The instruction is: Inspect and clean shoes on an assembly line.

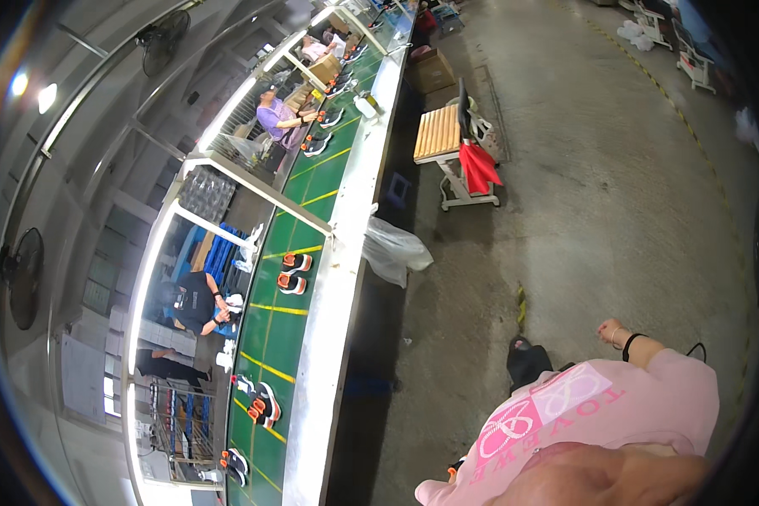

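Note:
My right hand hangs at my right side above the concrete floor, away from the conveyor. Its fingers are loosely curled and I see nothing in them; a thin bracelet and a black band circle the wrist. My left hand is out of view. A small orange-and-dark bit of something shows at the left edge of my pink shirt; what it is stays mostly hidden. On the green conveyor belt to my left stand black, white and orange sneakers: a pair midway, another pair nearer, and one sneaker nearest.
A white ledge borders the belt, with a plastic bag hanging from it. Farther ahead stand a slatted seat with a red cloth and a cardboard box. Co-workers work across the belt.

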The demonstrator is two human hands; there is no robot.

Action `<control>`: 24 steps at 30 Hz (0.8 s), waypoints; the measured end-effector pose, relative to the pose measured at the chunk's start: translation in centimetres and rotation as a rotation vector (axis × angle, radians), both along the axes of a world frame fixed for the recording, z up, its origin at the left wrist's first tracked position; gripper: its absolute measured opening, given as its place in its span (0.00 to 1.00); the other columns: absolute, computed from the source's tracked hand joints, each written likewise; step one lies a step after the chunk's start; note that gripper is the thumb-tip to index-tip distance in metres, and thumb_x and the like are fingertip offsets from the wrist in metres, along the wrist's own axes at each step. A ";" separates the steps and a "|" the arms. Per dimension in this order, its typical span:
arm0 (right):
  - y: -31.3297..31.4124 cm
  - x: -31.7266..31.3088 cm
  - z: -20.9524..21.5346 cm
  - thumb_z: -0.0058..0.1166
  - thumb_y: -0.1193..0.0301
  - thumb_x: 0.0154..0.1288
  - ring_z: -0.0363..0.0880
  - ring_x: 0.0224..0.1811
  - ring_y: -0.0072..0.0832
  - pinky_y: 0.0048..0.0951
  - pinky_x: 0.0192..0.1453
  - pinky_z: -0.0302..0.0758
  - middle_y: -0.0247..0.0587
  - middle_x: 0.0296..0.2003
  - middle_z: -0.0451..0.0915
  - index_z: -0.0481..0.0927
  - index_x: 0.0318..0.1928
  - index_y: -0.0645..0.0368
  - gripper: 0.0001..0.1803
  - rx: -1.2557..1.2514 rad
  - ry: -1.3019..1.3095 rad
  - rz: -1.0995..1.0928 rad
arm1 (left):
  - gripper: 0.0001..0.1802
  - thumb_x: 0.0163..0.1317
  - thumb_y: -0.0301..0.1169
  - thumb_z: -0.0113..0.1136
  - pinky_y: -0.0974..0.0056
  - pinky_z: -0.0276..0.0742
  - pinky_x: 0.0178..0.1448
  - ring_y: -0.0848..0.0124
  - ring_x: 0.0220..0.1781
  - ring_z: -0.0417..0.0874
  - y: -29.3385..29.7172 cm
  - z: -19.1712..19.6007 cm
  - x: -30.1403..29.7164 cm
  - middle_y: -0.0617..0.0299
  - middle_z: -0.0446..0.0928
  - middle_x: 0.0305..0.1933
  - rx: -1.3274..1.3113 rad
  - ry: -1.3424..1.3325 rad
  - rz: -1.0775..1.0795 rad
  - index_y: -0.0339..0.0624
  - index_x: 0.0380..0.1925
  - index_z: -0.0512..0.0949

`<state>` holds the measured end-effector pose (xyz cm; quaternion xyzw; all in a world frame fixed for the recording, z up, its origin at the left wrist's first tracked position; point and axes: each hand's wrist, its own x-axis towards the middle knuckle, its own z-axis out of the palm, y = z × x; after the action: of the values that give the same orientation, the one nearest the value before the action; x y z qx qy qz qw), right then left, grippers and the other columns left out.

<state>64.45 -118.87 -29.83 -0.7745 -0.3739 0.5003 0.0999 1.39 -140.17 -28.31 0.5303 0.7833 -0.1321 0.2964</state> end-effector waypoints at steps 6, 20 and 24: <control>13.1 -4.4 3.3 0.49 0.75 0.70 0.86 0.32 0.31 0.31 0.34 0.80 0.44 0.34 0.86 0.85 0.44 0.60 0.11 -0.276 -0.039 0.020 | 0.27 0.66 0.41 0.57 0.39 0.50 0.76 0.50 0.67 0.76 17.7 1.2 -5.2 0.49 0.79 0.62 -0.037 0.094 -0.082 0.47 0.64 0.70; 50.3 -6.8 2.3 0.55 0.73 0.64 0.84 0.29 0.32 0.32 0.36 0.80 0.44 0.30 0.86 0.88 0.40 0.59 0.09 -0.195 -0.124 0.277 | 0.26 0.48 0.18 0.54 0.44 0.61 0.56 0.50 0.57 0.76 70.8 22.9 1.4 0.51 0.78 0.49 0.571 -0.219 -0.207 0.39 0.52 0.73; 63.8 -5.8 -1.1 0.56 0.69 0.67 0.79 0.23 0.30 0.36 0.27 0.75 0.42 0.24 0.82 0.85 0.34 0.66 0.12 -0.073 -0.078 0.115 | 0.23 0.52 0.25 0.62 0.49 0.62 0.56 0.58 0.61 0.74 80.6 29.7 2.0 0.52 0.75 0.55 0.569 -0.087 -0.466 0.37 0.50 0.74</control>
<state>58.66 -55.05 -30.92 -0.7739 -0.4028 0.4879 0.0281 3.36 -59.54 1.41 0.7608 0.6335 0.0497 0.1320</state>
